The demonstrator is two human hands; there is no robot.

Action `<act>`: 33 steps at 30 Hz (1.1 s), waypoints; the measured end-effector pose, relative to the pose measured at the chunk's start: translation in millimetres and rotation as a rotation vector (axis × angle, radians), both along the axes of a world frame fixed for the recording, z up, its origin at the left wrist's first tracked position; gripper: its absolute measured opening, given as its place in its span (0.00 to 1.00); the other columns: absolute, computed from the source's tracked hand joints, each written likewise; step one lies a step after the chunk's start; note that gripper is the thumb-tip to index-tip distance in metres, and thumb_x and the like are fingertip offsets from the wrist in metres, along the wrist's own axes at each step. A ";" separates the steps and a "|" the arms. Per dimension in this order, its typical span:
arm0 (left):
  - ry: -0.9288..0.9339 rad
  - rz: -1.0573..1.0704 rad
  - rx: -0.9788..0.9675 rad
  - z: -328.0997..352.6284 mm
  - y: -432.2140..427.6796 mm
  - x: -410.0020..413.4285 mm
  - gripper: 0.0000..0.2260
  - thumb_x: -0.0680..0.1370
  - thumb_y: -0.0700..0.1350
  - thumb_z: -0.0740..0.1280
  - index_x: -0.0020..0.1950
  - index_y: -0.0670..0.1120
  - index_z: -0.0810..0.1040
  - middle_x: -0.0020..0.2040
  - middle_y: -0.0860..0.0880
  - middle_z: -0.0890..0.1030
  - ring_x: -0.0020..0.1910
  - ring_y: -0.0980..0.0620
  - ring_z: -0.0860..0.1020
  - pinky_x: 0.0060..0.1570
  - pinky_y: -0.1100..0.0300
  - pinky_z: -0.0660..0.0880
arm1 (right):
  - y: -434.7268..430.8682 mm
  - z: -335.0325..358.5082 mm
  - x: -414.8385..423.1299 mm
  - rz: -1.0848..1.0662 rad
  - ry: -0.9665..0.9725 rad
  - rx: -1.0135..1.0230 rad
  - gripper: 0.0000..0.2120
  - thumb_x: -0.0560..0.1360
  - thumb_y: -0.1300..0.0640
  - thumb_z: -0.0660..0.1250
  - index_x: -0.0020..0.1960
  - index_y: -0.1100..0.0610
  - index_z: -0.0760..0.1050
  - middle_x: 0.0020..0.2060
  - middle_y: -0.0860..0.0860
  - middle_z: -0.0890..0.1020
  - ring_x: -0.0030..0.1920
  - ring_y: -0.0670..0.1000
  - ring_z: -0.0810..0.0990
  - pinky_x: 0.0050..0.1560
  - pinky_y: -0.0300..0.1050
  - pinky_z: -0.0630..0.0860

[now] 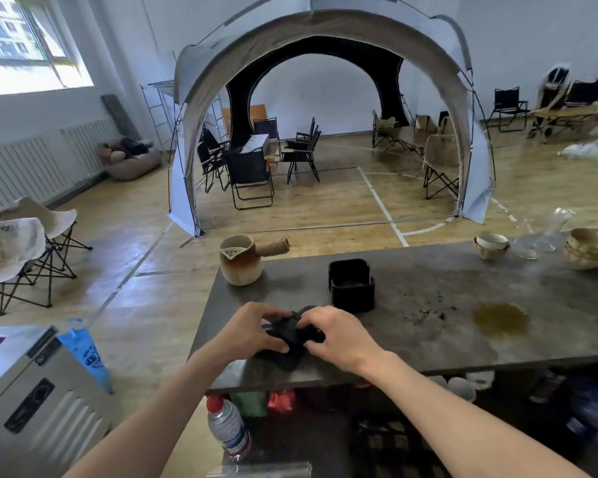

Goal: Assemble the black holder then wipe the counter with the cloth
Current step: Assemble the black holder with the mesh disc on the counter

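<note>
Lower centre: our left hand (252, 327) and right hand (339, 334) both close on a crumpled black cloth (290, 339), gathering it for wiping. The black square plastic holder (352, 286) stands just behind; a brown spill (499, 319) waits on the grey tabletop (428, 336).

I note bright daylight entering from the overexposed window (25, 39) at upper left, a soft sheen on the floor (325, 208), pronounced wide-angle bowing at the edges, and blur across the lower right corner.

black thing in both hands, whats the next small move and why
Probably carry the dark black item to the right, toward the brown spill and scattered dark crumbs on the grey counter. Both the left hand and right hand grip it, and the square black holder appears already assembled.
</note>
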State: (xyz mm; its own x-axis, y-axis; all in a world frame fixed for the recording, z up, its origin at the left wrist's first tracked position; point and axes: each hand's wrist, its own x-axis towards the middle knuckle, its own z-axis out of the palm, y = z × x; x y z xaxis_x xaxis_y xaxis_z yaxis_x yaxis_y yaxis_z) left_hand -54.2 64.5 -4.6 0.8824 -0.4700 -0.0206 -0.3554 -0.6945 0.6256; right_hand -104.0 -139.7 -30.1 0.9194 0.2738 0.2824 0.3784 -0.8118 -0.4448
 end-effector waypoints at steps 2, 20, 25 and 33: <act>-0.052 -0.010 -0.073 1.6 0.3 4.4 0.22 0.65 0.40 0.79 0.58 0.53 0.83 0.49 0.56 0.84 0.49 0.60 0.80 0.49 0.64 0.74 | -4.1 4.6 -1.3 -0.021 -0.076 0.066 0.15 0.72 0.53 0.72 0.58 0.50 0.81 0.56 0.44 0.83 0.57 0.45 0.79 0.59 0.43 0.76; 0.485 0.236 -0.546 40.6 -89.4 45.4 0.06 0.75 0.44 0.73 0.41 0.42 0.82 0.35 0.47 0.79 0.28 0.56 0.71 0.26 0.67 0.64 | -81.6 73.0 37.9 -0.504 0.515 1.135 0.07 0.71 0.61 0.76 0.43 0.63 0.80 0.31 0.54 0.84 0.25 0.46 0.82 0.26 0.37 0.78; 0.514 0.263 -0.499 57.3 -107.8 68.5 0.09 0.73 0.45 0.74 0.48 0.39 0.84 0.40 0.46 0.86 0.24 0.59 0.73 0.21 0.68 0.62 | -104.3 83.8 60.8 -0.586 0.566 0.956 0.06 0.73 0.57 0.74 0.39 0.57 0.79 0.31 0.50 0.80 0.23 0.43 0.72 0.21 0.34 0.62; 0.586 0.352 -0.164 34.0 -131.9 97.4 0.14 0.71 0.49 0.76 0.38 0.46 0.73 0.29 0.50 0.68 0.24 0.55 0.62 0.22 0.64 0.55 | -125.2 60.2 82.3 -0.658 0.723 0.793 0.12 0.71 0.56 0.75 0.34 0.57 0.76 0.28 0.49 0.72 0.24 0.45 0.65 0.16 0.32 0.57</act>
